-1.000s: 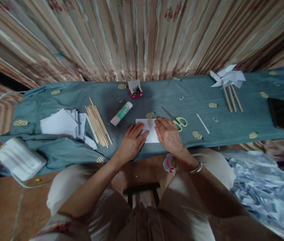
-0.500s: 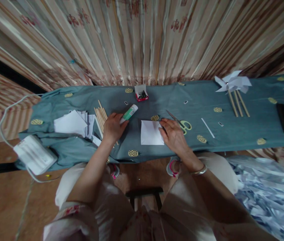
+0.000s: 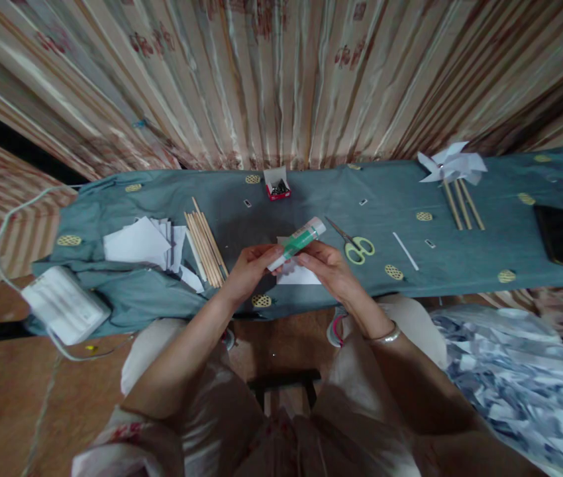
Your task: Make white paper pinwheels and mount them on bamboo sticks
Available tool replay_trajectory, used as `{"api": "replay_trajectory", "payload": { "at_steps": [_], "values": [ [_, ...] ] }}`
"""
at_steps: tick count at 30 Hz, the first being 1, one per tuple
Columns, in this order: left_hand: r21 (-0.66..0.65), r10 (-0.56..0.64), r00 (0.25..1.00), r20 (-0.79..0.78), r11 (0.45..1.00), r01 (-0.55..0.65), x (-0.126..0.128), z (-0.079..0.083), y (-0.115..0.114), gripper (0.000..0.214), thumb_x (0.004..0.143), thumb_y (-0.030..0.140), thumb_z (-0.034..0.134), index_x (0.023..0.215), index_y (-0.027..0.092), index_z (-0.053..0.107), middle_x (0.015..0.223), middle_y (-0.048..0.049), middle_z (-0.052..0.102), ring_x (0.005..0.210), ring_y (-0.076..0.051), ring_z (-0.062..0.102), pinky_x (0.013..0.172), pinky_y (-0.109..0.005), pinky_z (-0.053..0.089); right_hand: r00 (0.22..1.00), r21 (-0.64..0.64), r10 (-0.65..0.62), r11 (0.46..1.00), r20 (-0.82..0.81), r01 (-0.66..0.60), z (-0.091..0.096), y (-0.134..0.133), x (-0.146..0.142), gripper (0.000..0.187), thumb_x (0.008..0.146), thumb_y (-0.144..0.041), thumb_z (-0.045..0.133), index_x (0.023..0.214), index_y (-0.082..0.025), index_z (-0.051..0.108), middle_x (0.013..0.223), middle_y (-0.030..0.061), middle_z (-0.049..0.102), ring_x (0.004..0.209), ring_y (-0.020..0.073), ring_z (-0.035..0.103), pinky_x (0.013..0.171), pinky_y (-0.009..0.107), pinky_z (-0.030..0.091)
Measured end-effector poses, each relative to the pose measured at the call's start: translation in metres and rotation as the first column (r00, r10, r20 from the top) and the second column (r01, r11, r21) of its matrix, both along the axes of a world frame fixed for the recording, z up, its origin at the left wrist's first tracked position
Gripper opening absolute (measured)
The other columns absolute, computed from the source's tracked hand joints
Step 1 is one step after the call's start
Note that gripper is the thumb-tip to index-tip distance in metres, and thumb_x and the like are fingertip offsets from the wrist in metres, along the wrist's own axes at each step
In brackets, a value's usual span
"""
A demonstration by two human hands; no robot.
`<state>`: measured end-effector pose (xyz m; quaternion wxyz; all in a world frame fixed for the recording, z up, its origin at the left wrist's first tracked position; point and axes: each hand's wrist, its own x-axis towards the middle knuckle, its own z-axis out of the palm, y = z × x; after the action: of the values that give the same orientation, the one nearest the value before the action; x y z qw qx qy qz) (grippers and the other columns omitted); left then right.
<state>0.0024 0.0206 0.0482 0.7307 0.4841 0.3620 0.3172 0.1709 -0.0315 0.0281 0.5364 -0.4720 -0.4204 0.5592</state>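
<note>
In the head view, a glue stick (image 3: 301,241) is being gripped by the left hand (image 3: 248,270) and right hand (image 3: 335,270) at frame centre; the white paper (image 3: 299,277) beneath is being partly covered and might be skewed if brushed.

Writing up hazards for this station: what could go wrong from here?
1. Paper slip: the left hand holds the glue stick above the white paper, with the right hand close by. If nothing pins the sheet, it might shift.
2. Snag: the scissors lie just beyond the right hand, so a sideways move could knock them.
3. Spill: the small box stands open; a bump could scatter its contents.
</note>
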Motion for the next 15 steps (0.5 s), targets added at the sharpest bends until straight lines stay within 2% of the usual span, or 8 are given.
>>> {"api": "replay_trajectory", "payload": {
  "at_steps": [4, 9, 12, 14, 15],
  "values": [
    [-0.138, -0.017, 0.999, 0.038, 0.990, 0.022, 0.003, -0.006, -0.004, 0.053, 0.059, 0.063, 0.085, 0.069, 0.013, 0.072, 0.063, -0.0022, 0.065, 0.052, -0.007, 0.047, 0.051, -0.022, 0.036, 0.995, -0.059, -0.019, 0.998, -0.094, 0.013, -0.004, 0.002, -0.006, 0.043, 0.065, -0.060, 0.082, 0.083, -0.023, 0.071, 0.078, 0.0006, 0.074, 0.074, 0.0171, 0.067, 0.078, 0.034, 0.056],
    [-0.135, -0.036, 0.999, 0.012, 0.990, 0.038, 0.004, -0.011, -0.006, 0.055, 0.061, 0.065, 0.083, 0.070, 0.011, 0.074, 0.059, -0.0022, 0.064, 0.050, -0.007, 0.047, 0.050, -0.021, 0.036, 0.990, -0.101, -0.074, 0.993, -0.124, 0.061, -0.006, 0.003, -0.005, 0.040, 0.064, -0.057, 0.084, 0.074, -0.022, 0.068, 0.069, -0.0016, 0.070, 0.064, 0.0147, 0.062, 0.069, 0.032, 0.054],
    [-0.063, -0.045, 0.997, -0.056, 0.997, 0.042, 0.002, -0.015, -0.002, 0.055, 0.065, 0.066, 0.080, 0.071, 0.011, 0.074, 0.058, -0.0026, 0.063, 0.050, -0.008, 0.049, 0.049, -0.022, 0.038, 0.982, -0.086, -0.140, 0.988, -0.127, 0.130, -0.007, 0.007, 0.002, 0.038, 0.068, -0.057, 0.082, 0.073, -0.022, 0.066, 0.070, -0.0004, 0.071, 0.064, 0.0159, 0.063, 0.066, 0.032, 0.055],
    [0.079, 0.016, 0.989, -0.149, 0.997, -0.004, -0.004, -0.019, 0.006, 0.052, 0.073, 0.064, 0.073, 0.077, 0.012, 0.075, 0.064, -0.0039, 0.066, 0.052, -0.010, 0.052, 0.052, -0.024, 0.042, 0.961, -0.086, -0.231, 0.972, -0.151, 0.220, -0.007, 0.011, 0.009, 0.036, 0.069, -0.055, 0.081, 0.073, -0.023, 0.065, 0.072, -0.0001, 0.071, 0.065, 0.0159, 0.064, 0.067, 0.032, 0.056],
    [0.193, 0.080, 0.975, -0.207, 0.980, -0.040, -0.008, -0.021, 0.011, 0.050, 0.078, 0.061, 0.069, 0.085, 0.013, 0.076, 0.072, -0.0052, 0.070, 0.056, -0.012, 0.055, 0.056, -0.025, 0.046, 0.949, -0.097, -0.267, 0.962, -0.169, 0.254, -0.007, 0.012, 0.013, 0.035, 0.070, -0.054, 0.081, 0.074, -0.023, 0.065, 0.072, 0.0001, 0.072, 0.066, 0.0158, 0.065, 0.068, 0.032, 0.057]
  ]
}}
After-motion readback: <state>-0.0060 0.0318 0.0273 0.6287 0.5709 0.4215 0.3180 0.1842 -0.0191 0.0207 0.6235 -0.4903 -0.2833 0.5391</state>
